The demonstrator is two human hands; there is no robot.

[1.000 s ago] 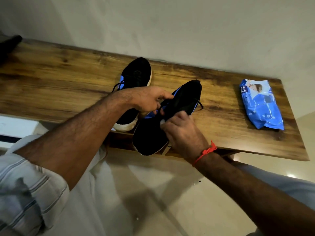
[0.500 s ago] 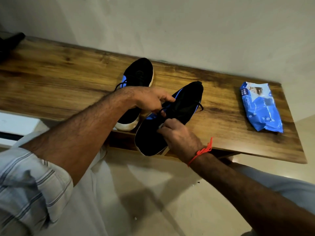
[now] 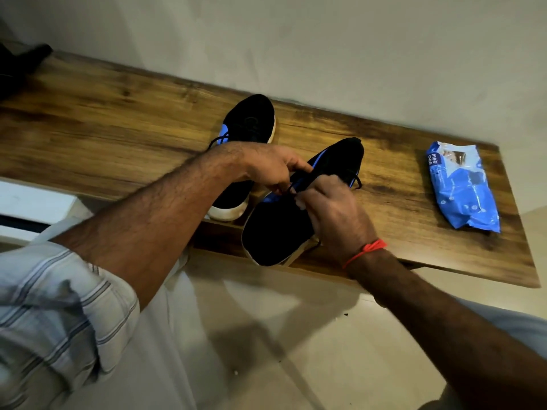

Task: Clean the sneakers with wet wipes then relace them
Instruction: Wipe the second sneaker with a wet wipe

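Both hands' grip [image 3: 291, 189] on lace [image 3: 307, 179], wipes pack [image 3: 463, 187] aside

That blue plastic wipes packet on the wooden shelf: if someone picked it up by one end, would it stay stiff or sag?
The crinkled blue plastic wipes packet would probably sag; its film is wrinkled and its near end looks flattened. It lies flat on the wooden shelf, so rolling seems unlikely.

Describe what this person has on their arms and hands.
Both hands are bare, with no gloves or rings visible. The left arm has a light shirt sleeve with grey-blue stripes, rolled up past the elbow. The right arm is bare to a pale sleeve at the frame's edge, and a thin red-orange thread is tied round its wrist.
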